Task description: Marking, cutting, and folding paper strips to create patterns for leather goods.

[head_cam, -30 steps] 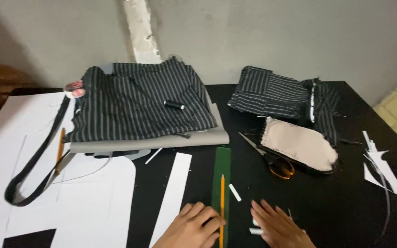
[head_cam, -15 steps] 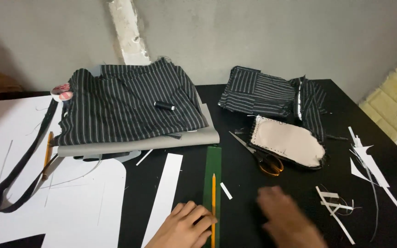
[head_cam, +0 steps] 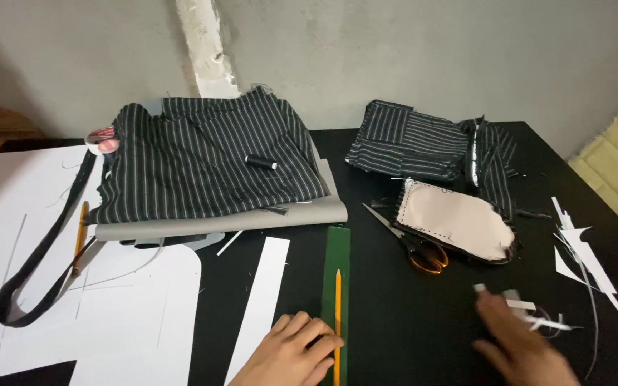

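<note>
A: Pencils? 
B: Two — yellow pencil [head_cam: 337,314] on the green strip [head_cam: 337,286], another pencil [head_cam: 80,236] at left.
A: Scissors? 
B: One pair of scissors [head_cam: 413,243].
A: Striped fabric? 
B: Two piles: big pile [head_cam: 202,161], small pile [head_cam: 430,146].
A: Thread? 
B: One black spool [head_cam: 260,162].
A: Hands? 
B: Two: left hand [head_cam: 291,354], right hand [head_cam: 523,347].

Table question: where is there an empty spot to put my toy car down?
Bare black table lies between the green strip and the right hand, below the scissors. Crowded: striped cloth at the back, paper scraps on the right.
</note>
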